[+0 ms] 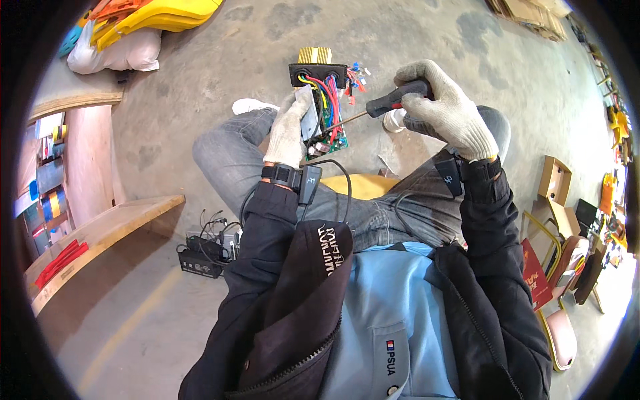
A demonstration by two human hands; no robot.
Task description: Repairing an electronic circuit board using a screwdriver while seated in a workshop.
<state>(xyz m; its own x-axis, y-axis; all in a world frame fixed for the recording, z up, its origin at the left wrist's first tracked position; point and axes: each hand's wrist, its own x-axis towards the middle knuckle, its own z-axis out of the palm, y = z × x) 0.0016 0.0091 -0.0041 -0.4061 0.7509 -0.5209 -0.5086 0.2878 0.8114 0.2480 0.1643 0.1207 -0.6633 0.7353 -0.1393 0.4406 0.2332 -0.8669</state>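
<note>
My left hand (287, 137), in a pale knitted glove, grips the left side of an opened electronic controller (321, 143), along its silver metal plate (311, 115). Yellow, blue, red and pink wires (328, 93) run from the green circuit board to a black end plate (312, 69). Beyond that plate sticks out a gold finned metal part (315, 55). My gloved right hand (452, 117) is closed around the dark handle of a screwdriver (388, 101). Its shaft slants down left, and the tip is at the board, where exact contact cannot be made out.
Loose wire ends with coloured connectors (357, 75) spread right of the end plate. Black boxes with cables (208, 252) lie on the floor at left, near a wooden board (110, 243). Chairs (561, 337) and cartons (555, 181) stand at right. A white sack (120, 52) lies far left.
</note>
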